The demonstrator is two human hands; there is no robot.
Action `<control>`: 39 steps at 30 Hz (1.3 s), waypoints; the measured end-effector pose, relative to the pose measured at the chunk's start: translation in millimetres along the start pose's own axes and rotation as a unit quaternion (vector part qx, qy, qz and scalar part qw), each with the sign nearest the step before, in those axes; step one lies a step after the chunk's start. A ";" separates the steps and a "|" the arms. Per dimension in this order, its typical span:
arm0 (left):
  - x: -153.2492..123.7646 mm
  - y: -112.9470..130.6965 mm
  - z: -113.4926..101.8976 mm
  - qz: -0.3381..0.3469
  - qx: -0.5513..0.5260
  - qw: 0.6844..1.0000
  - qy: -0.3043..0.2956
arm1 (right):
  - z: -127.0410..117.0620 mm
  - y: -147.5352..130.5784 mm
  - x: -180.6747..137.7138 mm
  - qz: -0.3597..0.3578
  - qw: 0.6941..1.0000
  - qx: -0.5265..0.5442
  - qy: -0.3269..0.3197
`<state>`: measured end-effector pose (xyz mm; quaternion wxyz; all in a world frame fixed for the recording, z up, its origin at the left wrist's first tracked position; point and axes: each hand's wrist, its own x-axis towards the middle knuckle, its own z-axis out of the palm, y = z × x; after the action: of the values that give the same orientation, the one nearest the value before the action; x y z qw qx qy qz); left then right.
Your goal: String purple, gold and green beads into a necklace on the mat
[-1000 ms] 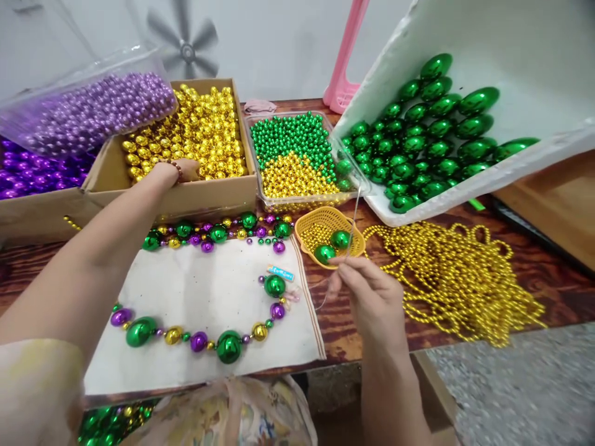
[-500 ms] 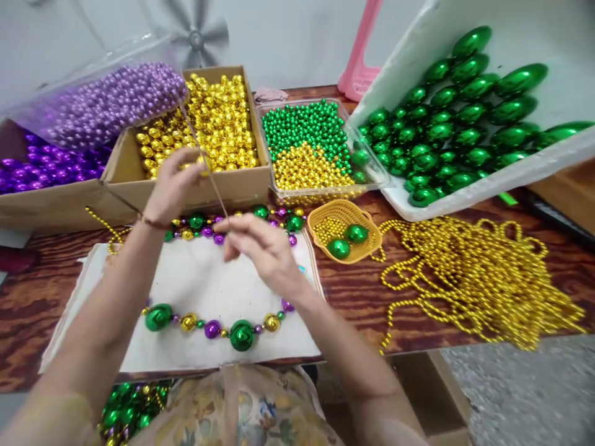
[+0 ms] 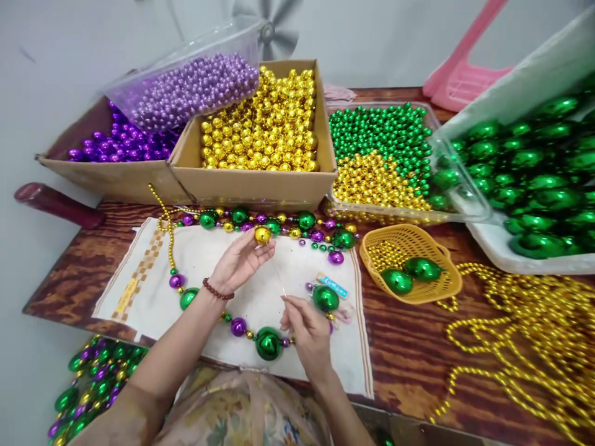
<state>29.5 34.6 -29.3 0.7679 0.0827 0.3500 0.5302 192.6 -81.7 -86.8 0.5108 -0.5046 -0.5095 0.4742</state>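
Observation:
My left hand (image 3: 242,260), a beaded bracelet on its wrist, holds a large gold bead (image 3: 263,235) at its fingertips above the white cloth (image 3: 162,297). A fine thread (image 3: 277,269) runs from near this bead down to my right hand (image 3: 307,337). That hand is closed in a pinch on a thin, pale needle (image 3: 284,292), its tip pointing up. Around and below the hands a strand of green, purple and gold beads (image 3: 268,342) curves over the cloth, partly hidden by my right hand and left forearm. A large green bead (image 3: 326,298) lies right of my right hand.
Boxes of purple beads (image 3: 130,145) and gold beads (image 3: 260,136) stand behind, beside a clear tub of small green and gold beads (image 3: 381,136). At right are a yellow basket (image 3: 446,285), gold bead chains (image 3: 534,328) and a foam box of big green beads (image 3: 493,254).
Both hands have come down over the cloth, and my left hand shows the gold bead at its fingertips. My view has swung left, so the boxes appear farther right.

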 end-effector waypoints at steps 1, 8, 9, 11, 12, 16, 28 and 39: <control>0.8 1.0 0.7 -0.003 -0.015 1.000 0.010 | -0.6 0.1 -0.2 -0.001 1.000 -0.003 0.001; 3.9 2.7 1.9 0.015 -0.039 0.999 0.026 | 0.7 0.8 1.8 -0.006 1.000 -0.022 -0.008; 3.8 2.4 1.3 0.018 -0.034 0.999 0.025 | 1.0 0.6 2.2 -0.006 1.000 -0.023 -0.006; 3.4 1.8 -0.3 0.026 -0.020 0.999 0.021 | 1.6 0.3 2.5 -0.004 1.000 -0.024 -0.004; 3.2 1.5 -1.3 0.032 -0.012 0.999 0.017 | 1.9 0.3 2.3 -0.003 1.000 -0.024 -0.004; 1.0 -0.9 -3.7 0.061 0.031 0.997 -0.021 | 4.4 2.6 0.8 0.005 1.000 -0.025 -0.005; -22.9 -16.6 3.6 0.076 0.133 0.985 -0.074 | 18.8 5.1 9.4 0.009 1.000 -0.023 0.009; 2.3 -30.2 -12.2 0.068 0.340 0.934 -0.083 | 12.1 3.6 16.4 0.047 0.989 0.136 0.017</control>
<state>45.2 20.8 -54.4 0.6823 0.4058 0.4383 0.4215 181.1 -64.8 -90.0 0.5605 -0.4621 -0.4068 0.5538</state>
